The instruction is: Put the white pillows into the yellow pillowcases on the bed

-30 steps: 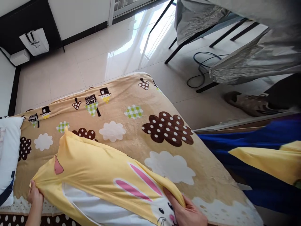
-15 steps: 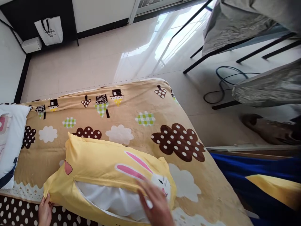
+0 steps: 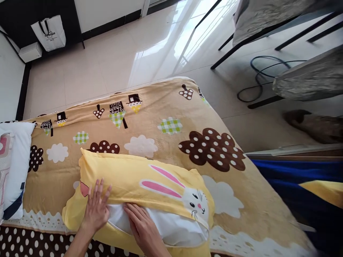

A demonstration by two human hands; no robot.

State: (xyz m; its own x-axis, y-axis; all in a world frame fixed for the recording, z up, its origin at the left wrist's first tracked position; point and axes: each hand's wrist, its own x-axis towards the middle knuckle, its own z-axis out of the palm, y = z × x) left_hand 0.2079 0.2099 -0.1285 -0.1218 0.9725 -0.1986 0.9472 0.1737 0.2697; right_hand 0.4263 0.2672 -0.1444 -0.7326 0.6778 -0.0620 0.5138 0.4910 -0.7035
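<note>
A yellow pillowcase (image 3: 120, 175) with a printed rabbit lies on the bed, a long opening along its near side. White pillow (image 3: 177, 228) shows through that opening. My left hand (image 3: 97, 210) rests on the case at the left end of the opening, fingers spread over the yellow cloth. Beside it, my right hand (image 3: 143, 226) reaches over the white pillow with fingers stretched out. Its fingertips meet the upper edge of the opening; whether they go under the cloth is hard to see.
The bed has a tan patterned blanket (image 3: 150, 121). A white pillow (image 3: 23, 153) lies at the left. Beyond are a tiled floor (image 3: 107, 60), a white bag (image 3: 50, 34), a small white box (image 3: 30, 53), a dark looped cable (image 3: 257, 85) and blue cloth (image 3: 294, 178).
My left hand has let go of the pillowcase's lower left corner and moved up and right onto its top. My right hand has moved left to the opening. The view has shifted somewhat.
</note>
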